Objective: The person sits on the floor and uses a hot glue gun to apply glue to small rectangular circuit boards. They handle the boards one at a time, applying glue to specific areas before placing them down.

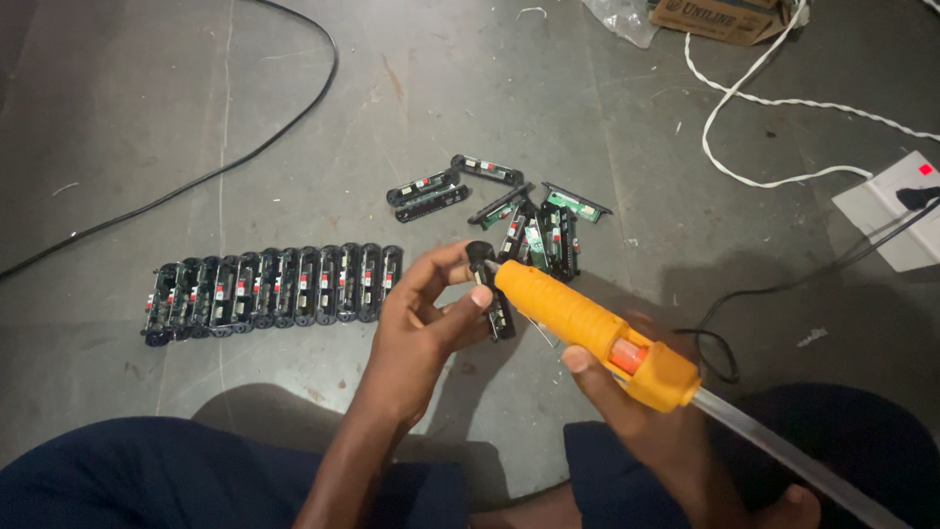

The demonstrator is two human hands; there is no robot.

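Near the middle of the frame the left hand [426, 313] pinches a small black circuit module [493, 294] between thumb and fingers, holding it upright above the floor. The right hand [636, 411], lower right of centre, is wrapped around the grip of a yellow glue gun [587, 328] with an orange trigger; its nozzle tip touches the top of the held module. A clear glue stick [783, 451] runs out of the gun's back toward the lower right corner.

Just above the hands lies a loose pile of modules [534, 230] on the grey floor [294, 118]. To the left, a neat row of modules [274, 286] lies side by side. A black cable [245, 157] crosses the upper left, a white cord [744, 98] loops at upper right near a white power strip [896, 211], and a cardboard box [720, 18] sits at the top edge.
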